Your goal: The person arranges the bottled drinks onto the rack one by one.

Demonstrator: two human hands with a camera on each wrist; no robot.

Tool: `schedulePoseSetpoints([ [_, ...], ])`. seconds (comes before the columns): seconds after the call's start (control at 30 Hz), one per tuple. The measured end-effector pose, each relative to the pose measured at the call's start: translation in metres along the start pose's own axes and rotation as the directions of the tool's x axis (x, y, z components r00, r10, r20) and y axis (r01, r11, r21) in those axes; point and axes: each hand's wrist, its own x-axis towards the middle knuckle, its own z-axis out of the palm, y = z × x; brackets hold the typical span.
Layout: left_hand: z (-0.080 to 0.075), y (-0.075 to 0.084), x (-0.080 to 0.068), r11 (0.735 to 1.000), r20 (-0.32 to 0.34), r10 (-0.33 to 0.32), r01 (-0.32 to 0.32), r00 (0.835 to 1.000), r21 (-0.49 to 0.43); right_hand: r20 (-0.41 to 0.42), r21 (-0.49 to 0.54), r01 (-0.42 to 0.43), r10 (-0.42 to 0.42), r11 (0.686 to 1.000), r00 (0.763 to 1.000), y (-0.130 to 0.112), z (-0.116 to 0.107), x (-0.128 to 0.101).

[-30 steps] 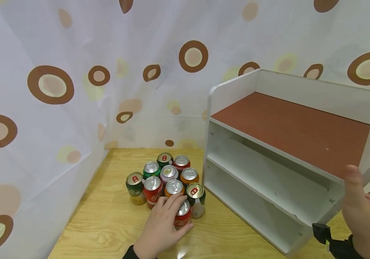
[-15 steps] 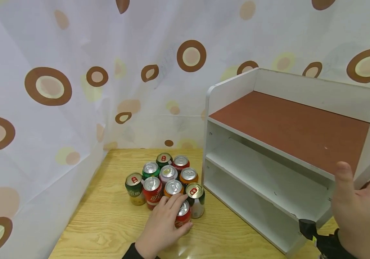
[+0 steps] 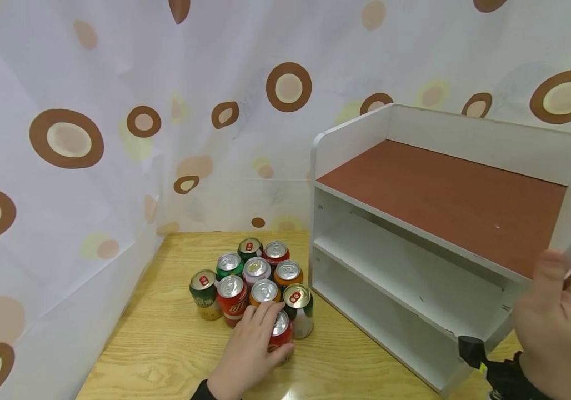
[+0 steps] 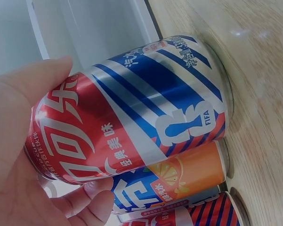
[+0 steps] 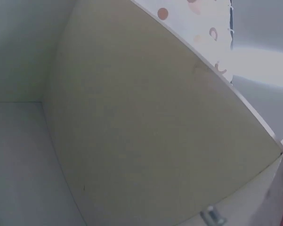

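My left hand [image 3: 248, 347] holds the red cola can [image 3: 279, 324] nearest me, thumb on one side and fingers on the other. In the left wrist view the cola can [image 4: 132, 113] stands on the table, its label red, silver and blue, with the hand round its upper part. Close beside it stand a gold-topped green can [image 3: 301, 319] and an orange soda can [image 3: 264, 291]. Far right, my right hand [image 3: 560, 311] grips the front edge of the white shelf unit [image 3: 440, 194], the side panel between thumb and fingers. Its fingers are mostly hidden by the panel.
Several more cans, among them a red can [image 3: 232, 300] and a green-and-yellow can [image 3: 204, 294], stand grouped left of the shelf unit. Its lower compartments face me. A wooden table [image 3: 155, 344] carries everything, and a patterned curtain [image 3: 230, 55] hangs behind and at left.
The right hand shifts left with its palm spread, then comes back so the panel edge lies between thumb and fingers. Left hand and cola can stay put. The head view turns slightly.
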Motion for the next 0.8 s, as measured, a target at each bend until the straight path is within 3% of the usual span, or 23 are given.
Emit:
schedulePoseSetpoints([
  [0.37,0.0051,-0.0016,-0.0015,1.0,-0.044,0.01,-0.009,0.999,0.016,0.072,-0.15,0.081,-0.07,0.985,0.995,0.0056,-0.0083,0.0013],
  [0.57,0.0059,-0.0018,-0.0053,1.0,-0.056,0.011,-0.011,0.998,0.0,0.057,-0.134,0.077,-0.07,0.988,0.996,0.0058,-0.0074,-0.0002],
  [0.8,0.0041,-0.0001,-0.0058,0.996,-0.028,-0.036,0.033,0.999,-0.081,0.028,-0.081,0.066,-0.064,0.994,0.998,0.0062,-0.0064,-0.0015],
])
